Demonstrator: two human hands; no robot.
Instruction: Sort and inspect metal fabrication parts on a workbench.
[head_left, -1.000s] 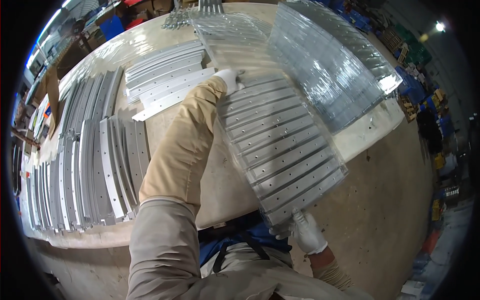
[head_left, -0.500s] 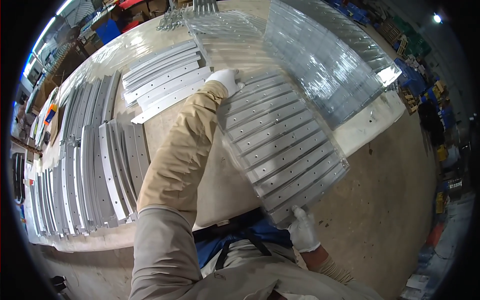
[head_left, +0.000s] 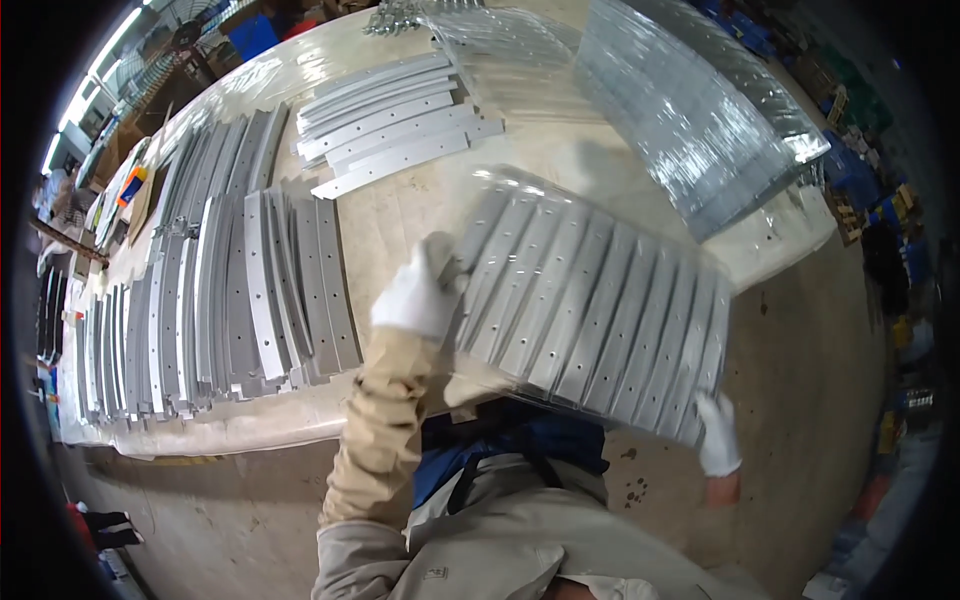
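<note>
A plastic-wrapped bundle of grey metal strips with holes (head_left: 590, 300) is held between both gloved hands above the table's near edge. My left hand (head_left: 420, 292), in a white glove, grips the bundle's left end. My right hand (head_left: 716, 432), also gloved, grips its lower right corner, off the table edge. The strips lie side by side in the clear wrap, slanting down to the right.
The plastic-covered table (head_left: 400, 210) carries rows of curved grey metal strips (head_left: 230, 290) at left, a stack of straight strips (head_left: 390, 120) behind, and larger wrapped bundles (head_left: 690, 110) at the back right. Concrete floor (head_left: 810, 360) lies to the right and below.
The wrapped bundle has been pulled toward me and turned, its far end swinging left. My left hand came back from a far reach; my right hand moved right.
</note>
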